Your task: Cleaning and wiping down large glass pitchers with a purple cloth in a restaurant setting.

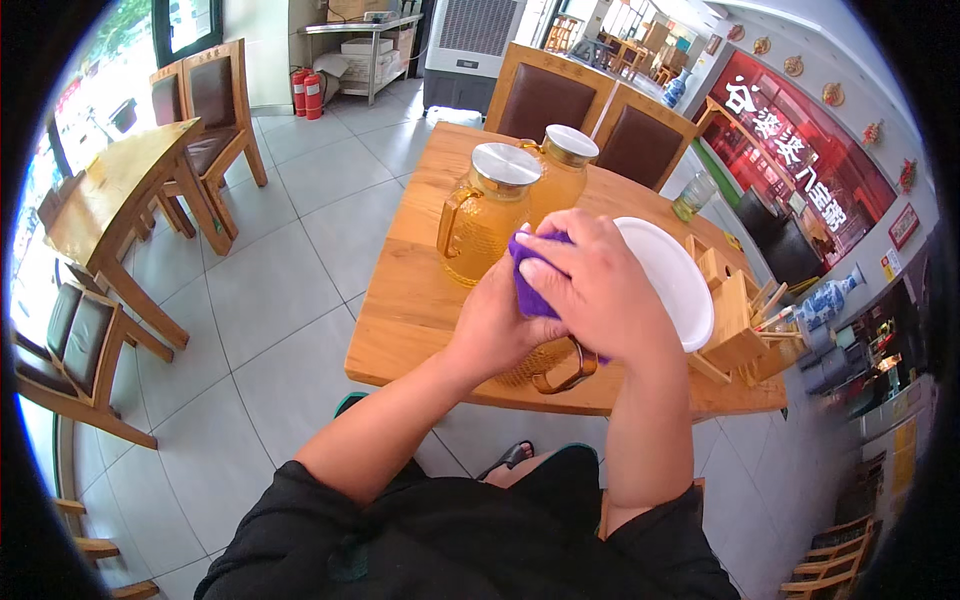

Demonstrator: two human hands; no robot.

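Note:
Above the near part of the wooden table (405, 330), a bunched purple cloth (534, 294) is held between my two hands. My right hand (604, 281) presses it from above, thumb and fingers closed on it. Curled around the cloth's lower left side is my left hand (491, 326); whether something lies inside the cloth is hidden. Under my hands stands an amber textured glass jug (525, 373), its handle toward me and its top covered from sight. Just beyond are two lidded glass jugs, a nearer one (480, 232) and a farther one (564, 180), both amber with metal lids.
A white oval plate (671, 281) is right of my right hand, beside a wooden utensil box (731, 319) with sticks. A clear glass jar (695, 196) stands farther back. Chairs (551, 97) line the far table edge. Another table (124, 180) is at left.

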